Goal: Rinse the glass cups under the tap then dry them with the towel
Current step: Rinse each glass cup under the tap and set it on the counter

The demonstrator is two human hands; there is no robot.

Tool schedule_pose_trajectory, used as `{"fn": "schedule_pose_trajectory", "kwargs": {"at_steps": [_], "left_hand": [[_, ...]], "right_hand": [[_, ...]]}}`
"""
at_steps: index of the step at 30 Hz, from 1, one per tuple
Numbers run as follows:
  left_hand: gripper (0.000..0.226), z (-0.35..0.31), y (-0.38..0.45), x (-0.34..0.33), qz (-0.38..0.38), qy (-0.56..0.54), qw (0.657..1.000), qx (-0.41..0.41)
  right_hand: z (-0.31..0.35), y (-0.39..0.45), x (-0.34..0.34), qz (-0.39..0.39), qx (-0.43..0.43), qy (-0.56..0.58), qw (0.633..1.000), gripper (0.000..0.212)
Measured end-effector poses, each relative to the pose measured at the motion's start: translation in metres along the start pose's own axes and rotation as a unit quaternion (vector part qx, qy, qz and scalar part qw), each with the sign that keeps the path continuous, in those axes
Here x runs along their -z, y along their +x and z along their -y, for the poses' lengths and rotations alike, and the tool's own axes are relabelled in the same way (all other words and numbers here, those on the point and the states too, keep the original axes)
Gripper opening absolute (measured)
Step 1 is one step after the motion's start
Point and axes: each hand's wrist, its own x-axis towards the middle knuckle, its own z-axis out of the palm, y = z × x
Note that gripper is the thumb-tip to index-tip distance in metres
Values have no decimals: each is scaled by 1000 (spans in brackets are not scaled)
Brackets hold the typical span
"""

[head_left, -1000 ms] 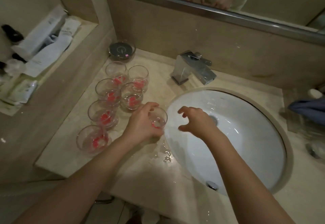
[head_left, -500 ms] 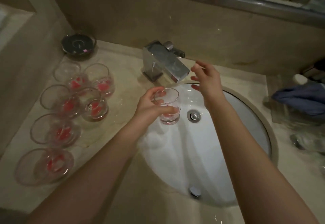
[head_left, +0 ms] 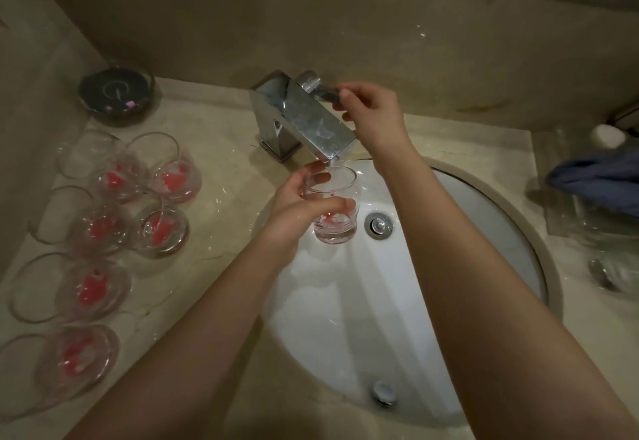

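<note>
My left hand (head_left: pixel 304 204) grips a clear glass cup (head_left: pixel 333 218) with a red mark at its bottom, upright over the white sink basin (head_left: pixel 432 284), just under the spout of the chrome tap (head_left: pixel 301 121). My right hand (head_left: pixel 373 114) pinches the tap's lever (head_left: pixel 323 88) at the back right of the tap. I cannot tell whether water is running. Several more glass cups (head_left: pixel 159 228) with red marks stand on the counter to the left. A blue towel (head_left: pixel 601 176) lies at the right edge of the counter.
A dark round dish (head_left: pixel 116 95) sits at the back left by the wall. Clear glass items (head_left: pixel 608 266) stand at the right under and near the towel. The sink drain (head_left: pixel 378 225) is right beside the held cup. The beige counter (head_left: pixel 214 149) is wet.
My left hand lifted one cup from the counter and carried it under the spout. My right hand rose from over the basin to the tap's lever and took hold of it.
</note>
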Motion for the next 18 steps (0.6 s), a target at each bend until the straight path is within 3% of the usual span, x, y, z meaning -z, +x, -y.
{"fn": "schedule_pose_trajectory", "kwargs": {"at_steps": [8, 13, 18], "left_hand": [[67, 2, 8, -5, -3, -33, 999, 18], [66, 3, 16, -4, -9, -38, 999, 17], [90, 4, 19, -6, -19, -24, 1000, 4]], "right_hand": [[-8, 9, 0, -15, 37, -87, 995, 24], [-11, 18, -1, -23, 48, -85, 995, 24], [-11, 20, 0, -20, 54, -100, 993, 25]]}}
